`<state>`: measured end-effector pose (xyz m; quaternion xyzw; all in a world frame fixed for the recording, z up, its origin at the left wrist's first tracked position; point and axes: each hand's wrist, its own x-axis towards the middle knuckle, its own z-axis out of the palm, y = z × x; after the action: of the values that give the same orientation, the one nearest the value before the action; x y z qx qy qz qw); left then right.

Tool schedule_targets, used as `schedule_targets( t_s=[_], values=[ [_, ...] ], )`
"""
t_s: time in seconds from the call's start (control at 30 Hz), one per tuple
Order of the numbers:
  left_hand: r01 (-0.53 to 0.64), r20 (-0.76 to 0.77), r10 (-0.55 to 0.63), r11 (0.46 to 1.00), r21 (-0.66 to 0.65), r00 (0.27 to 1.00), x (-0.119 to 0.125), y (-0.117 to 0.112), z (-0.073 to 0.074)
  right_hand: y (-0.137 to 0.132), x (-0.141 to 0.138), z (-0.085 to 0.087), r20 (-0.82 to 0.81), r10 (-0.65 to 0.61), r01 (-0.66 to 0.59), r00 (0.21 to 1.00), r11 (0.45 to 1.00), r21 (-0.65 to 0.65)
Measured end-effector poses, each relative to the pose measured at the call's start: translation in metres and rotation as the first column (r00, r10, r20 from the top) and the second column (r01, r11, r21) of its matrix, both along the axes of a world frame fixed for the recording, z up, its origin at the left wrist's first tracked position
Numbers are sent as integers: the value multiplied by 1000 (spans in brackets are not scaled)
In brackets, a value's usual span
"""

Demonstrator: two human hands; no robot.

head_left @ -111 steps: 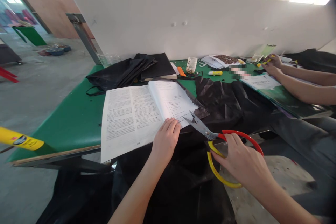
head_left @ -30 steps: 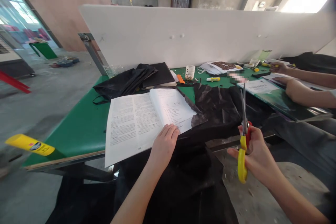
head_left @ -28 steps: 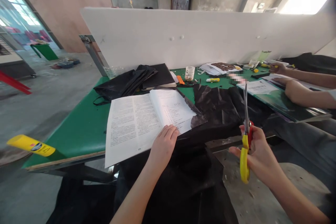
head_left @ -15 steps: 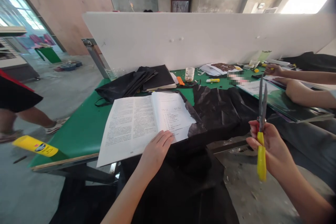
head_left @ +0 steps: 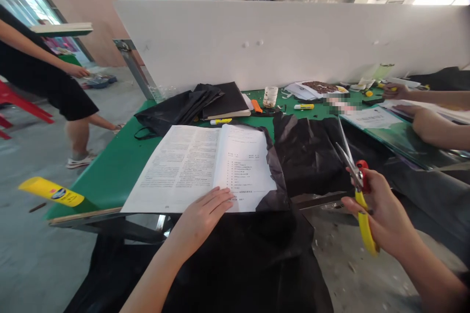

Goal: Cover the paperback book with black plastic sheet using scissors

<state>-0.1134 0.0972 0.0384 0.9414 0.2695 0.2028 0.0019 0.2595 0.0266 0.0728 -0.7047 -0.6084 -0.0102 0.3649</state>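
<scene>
An open book with printed pages lies at the table's front edge. My left hand rests flat on its lower right page, fingers stretched out. Dark wrapping material is folded over the book's right edge and lower corner. To the right, my right hand grips a pair of scissors with yellow and red handles. Their blades are slightly apart, point up and forward, and touch nothing. Beyond them lies a crumpled black sheet. More black material hangs below the book, over my lap.
A yellow tube is at the left corner of the green table. Behind the book are a black notebook, an orange cutter and a jar. A co-worker's arms are at right; another person stands left.
My right hand has turned the scissors so the blades tilt left and spread wider. The book lies straighter, and my left hand has shifted left and down in view. More of the left person shows.
</scene>
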Motion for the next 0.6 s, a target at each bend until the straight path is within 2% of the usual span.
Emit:
schedule_targets(
  t_s=[0.1,0.2,0.3,0.47,0.6],
  values=[
    [0,-16,0,1000,2,1000,-3,-2,1,1,3,-3,-26,28,-29,999,998,-61],
    [0,-26,1,998,58,1000,-1,-3,1,6,2,-5,-104,40,-49,994,995,-88],
    [2,-77,4,998,70,997,2,-5,6,12,-1,-7,-91,29,-40,995,993,-113],
    [-23,-139,20,999,-22,990,2,3,30,26,-3,-4,-81,26,-37,996,990,-133],
    [-120,-174,95,983,-138,980,4,38,51,51,1,5,-48,-33,26,998,991,-133]
  ],
)
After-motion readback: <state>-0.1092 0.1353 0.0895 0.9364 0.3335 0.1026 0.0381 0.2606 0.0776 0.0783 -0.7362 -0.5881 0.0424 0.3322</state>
